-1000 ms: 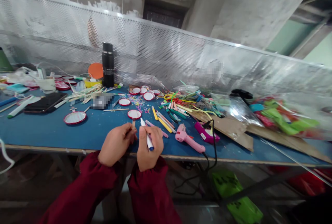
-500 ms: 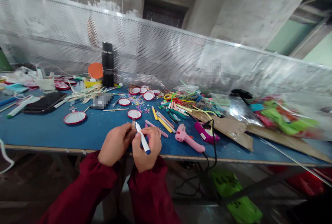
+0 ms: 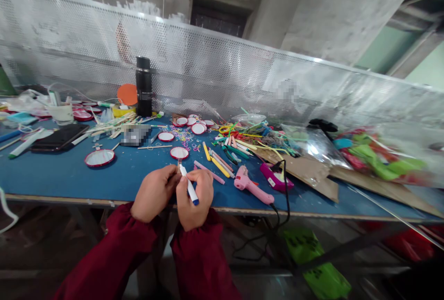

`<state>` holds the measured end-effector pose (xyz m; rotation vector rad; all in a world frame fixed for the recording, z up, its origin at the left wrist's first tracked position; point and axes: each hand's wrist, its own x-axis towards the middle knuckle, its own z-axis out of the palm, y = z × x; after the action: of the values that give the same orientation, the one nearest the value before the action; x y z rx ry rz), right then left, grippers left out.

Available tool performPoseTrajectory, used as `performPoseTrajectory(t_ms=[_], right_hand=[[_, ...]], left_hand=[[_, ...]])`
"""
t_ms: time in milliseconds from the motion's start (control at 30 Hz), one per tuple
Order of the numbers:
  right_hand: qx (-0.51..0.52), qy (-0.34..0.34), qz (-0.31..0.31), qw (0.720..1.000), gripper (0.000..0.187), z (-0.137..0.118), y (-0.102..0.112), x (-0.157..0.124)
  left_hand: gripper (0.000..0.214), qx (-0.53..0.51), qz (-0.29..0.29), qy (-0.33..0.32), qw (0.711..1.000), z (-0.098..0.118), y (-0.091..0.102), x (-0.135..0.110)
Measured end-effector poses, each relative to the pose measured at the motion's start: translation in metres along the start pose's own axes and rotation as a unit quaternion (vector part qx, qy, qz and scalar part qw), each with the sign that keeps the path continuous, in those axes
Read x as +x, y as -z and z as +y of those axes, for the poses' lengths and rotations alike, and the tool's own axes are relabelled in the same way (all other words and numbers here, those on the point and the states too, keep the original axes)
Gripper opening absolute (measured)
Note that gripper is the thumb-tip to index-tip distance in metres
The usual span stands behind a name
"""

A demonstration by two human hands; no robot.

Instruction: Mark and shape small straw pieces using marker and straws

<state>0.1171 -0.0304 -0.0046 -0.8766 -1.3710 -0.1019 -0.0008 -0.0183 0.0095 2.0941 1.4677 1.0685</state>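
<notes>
My right hand (image 3: 194, 198) is closed around a white marker (image 3: 188, 184) with a blue end, its tip pointing away from me. Fingers of my left hand (image 3: 157, 192) pinch a small brownish strip (image 3: 179, 163), which sticks up between the two hands. The marker's tip is at the strip; whether they touch I cannot tell. Just beyond lies a round white disc with a red rim (image 3: 179, 153). A pink pen (image 3: 209, 172) rests to the right of my right hand, with yellow pens (image 3: 220, 167) behind it.
A pink glue gun (image 3: 252, 185) with a black cable lies right, beside a purple box (image 3: 276, 177). Left are another red-rimmed disc (image 3: 100, 157), a black phone (image 3: 59, 137) and wooden sticks (image 3: 104, 126). A black bottle (image 3: 143, 88) stands before the perforated metal panel (image 3: 215, 73).
The marker has shifted slightly left, its tip now over the strip. My right hand moved a little left with it; my left hand stays in place.
</notes>
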Motion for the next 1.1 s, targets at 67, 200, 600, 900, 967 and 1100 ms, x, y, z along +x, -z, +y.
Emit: performPoseTrajectory(t_ms=[67, 200, 600, 900, 967, 1100], right_hand=[[-0.002, -0.005, 0.004, 1.0, 0.007, 0.0004, 0.0, -0.0005], [0.007, -0.009, -0.002, 1.0, 0.006, -0.0005, 0.001, -0.0009], [0.011, -0.006, 0.006, 1.0, 0.005, -0.0002, -0.0003, -0.0014], [0.007, -0.009, 0.008, 1.0, 0.006, -0.0003, -0.0012, -0.0018], [0.005, -0.011, 0.01, 1.0, 0.006, -0.0001, -0.0012, -0.0019], [0.007, -0.006, 0.003, 1.0, 0.005, -0.0014, -0.0005, -0.0019]], left_hand=[[0.025, -0.002, 0.002, 0.001, 1.0, -0.0008, -0.0006, 0.0003], [0.026, -0.009, 0.004, -0.001, 1.0, -0.0021, -0.0012, 0.0001], [0.023, -0.012, -0.002, -0.002, 1.0, -0.0017, -0.0004, 0.0013], [0.026, -0.006, 0.001, -0.003, 1.0, -0.0026, -0.0012, 0.0009], [0.026, -0.005, 0.001, -0.003, 1.0, -0.0027, -0.0009, 0.0005], [0.024, -0.013, -0.001, -0.004, 1.0, -0.0016, 0.0003, 0.0001]])
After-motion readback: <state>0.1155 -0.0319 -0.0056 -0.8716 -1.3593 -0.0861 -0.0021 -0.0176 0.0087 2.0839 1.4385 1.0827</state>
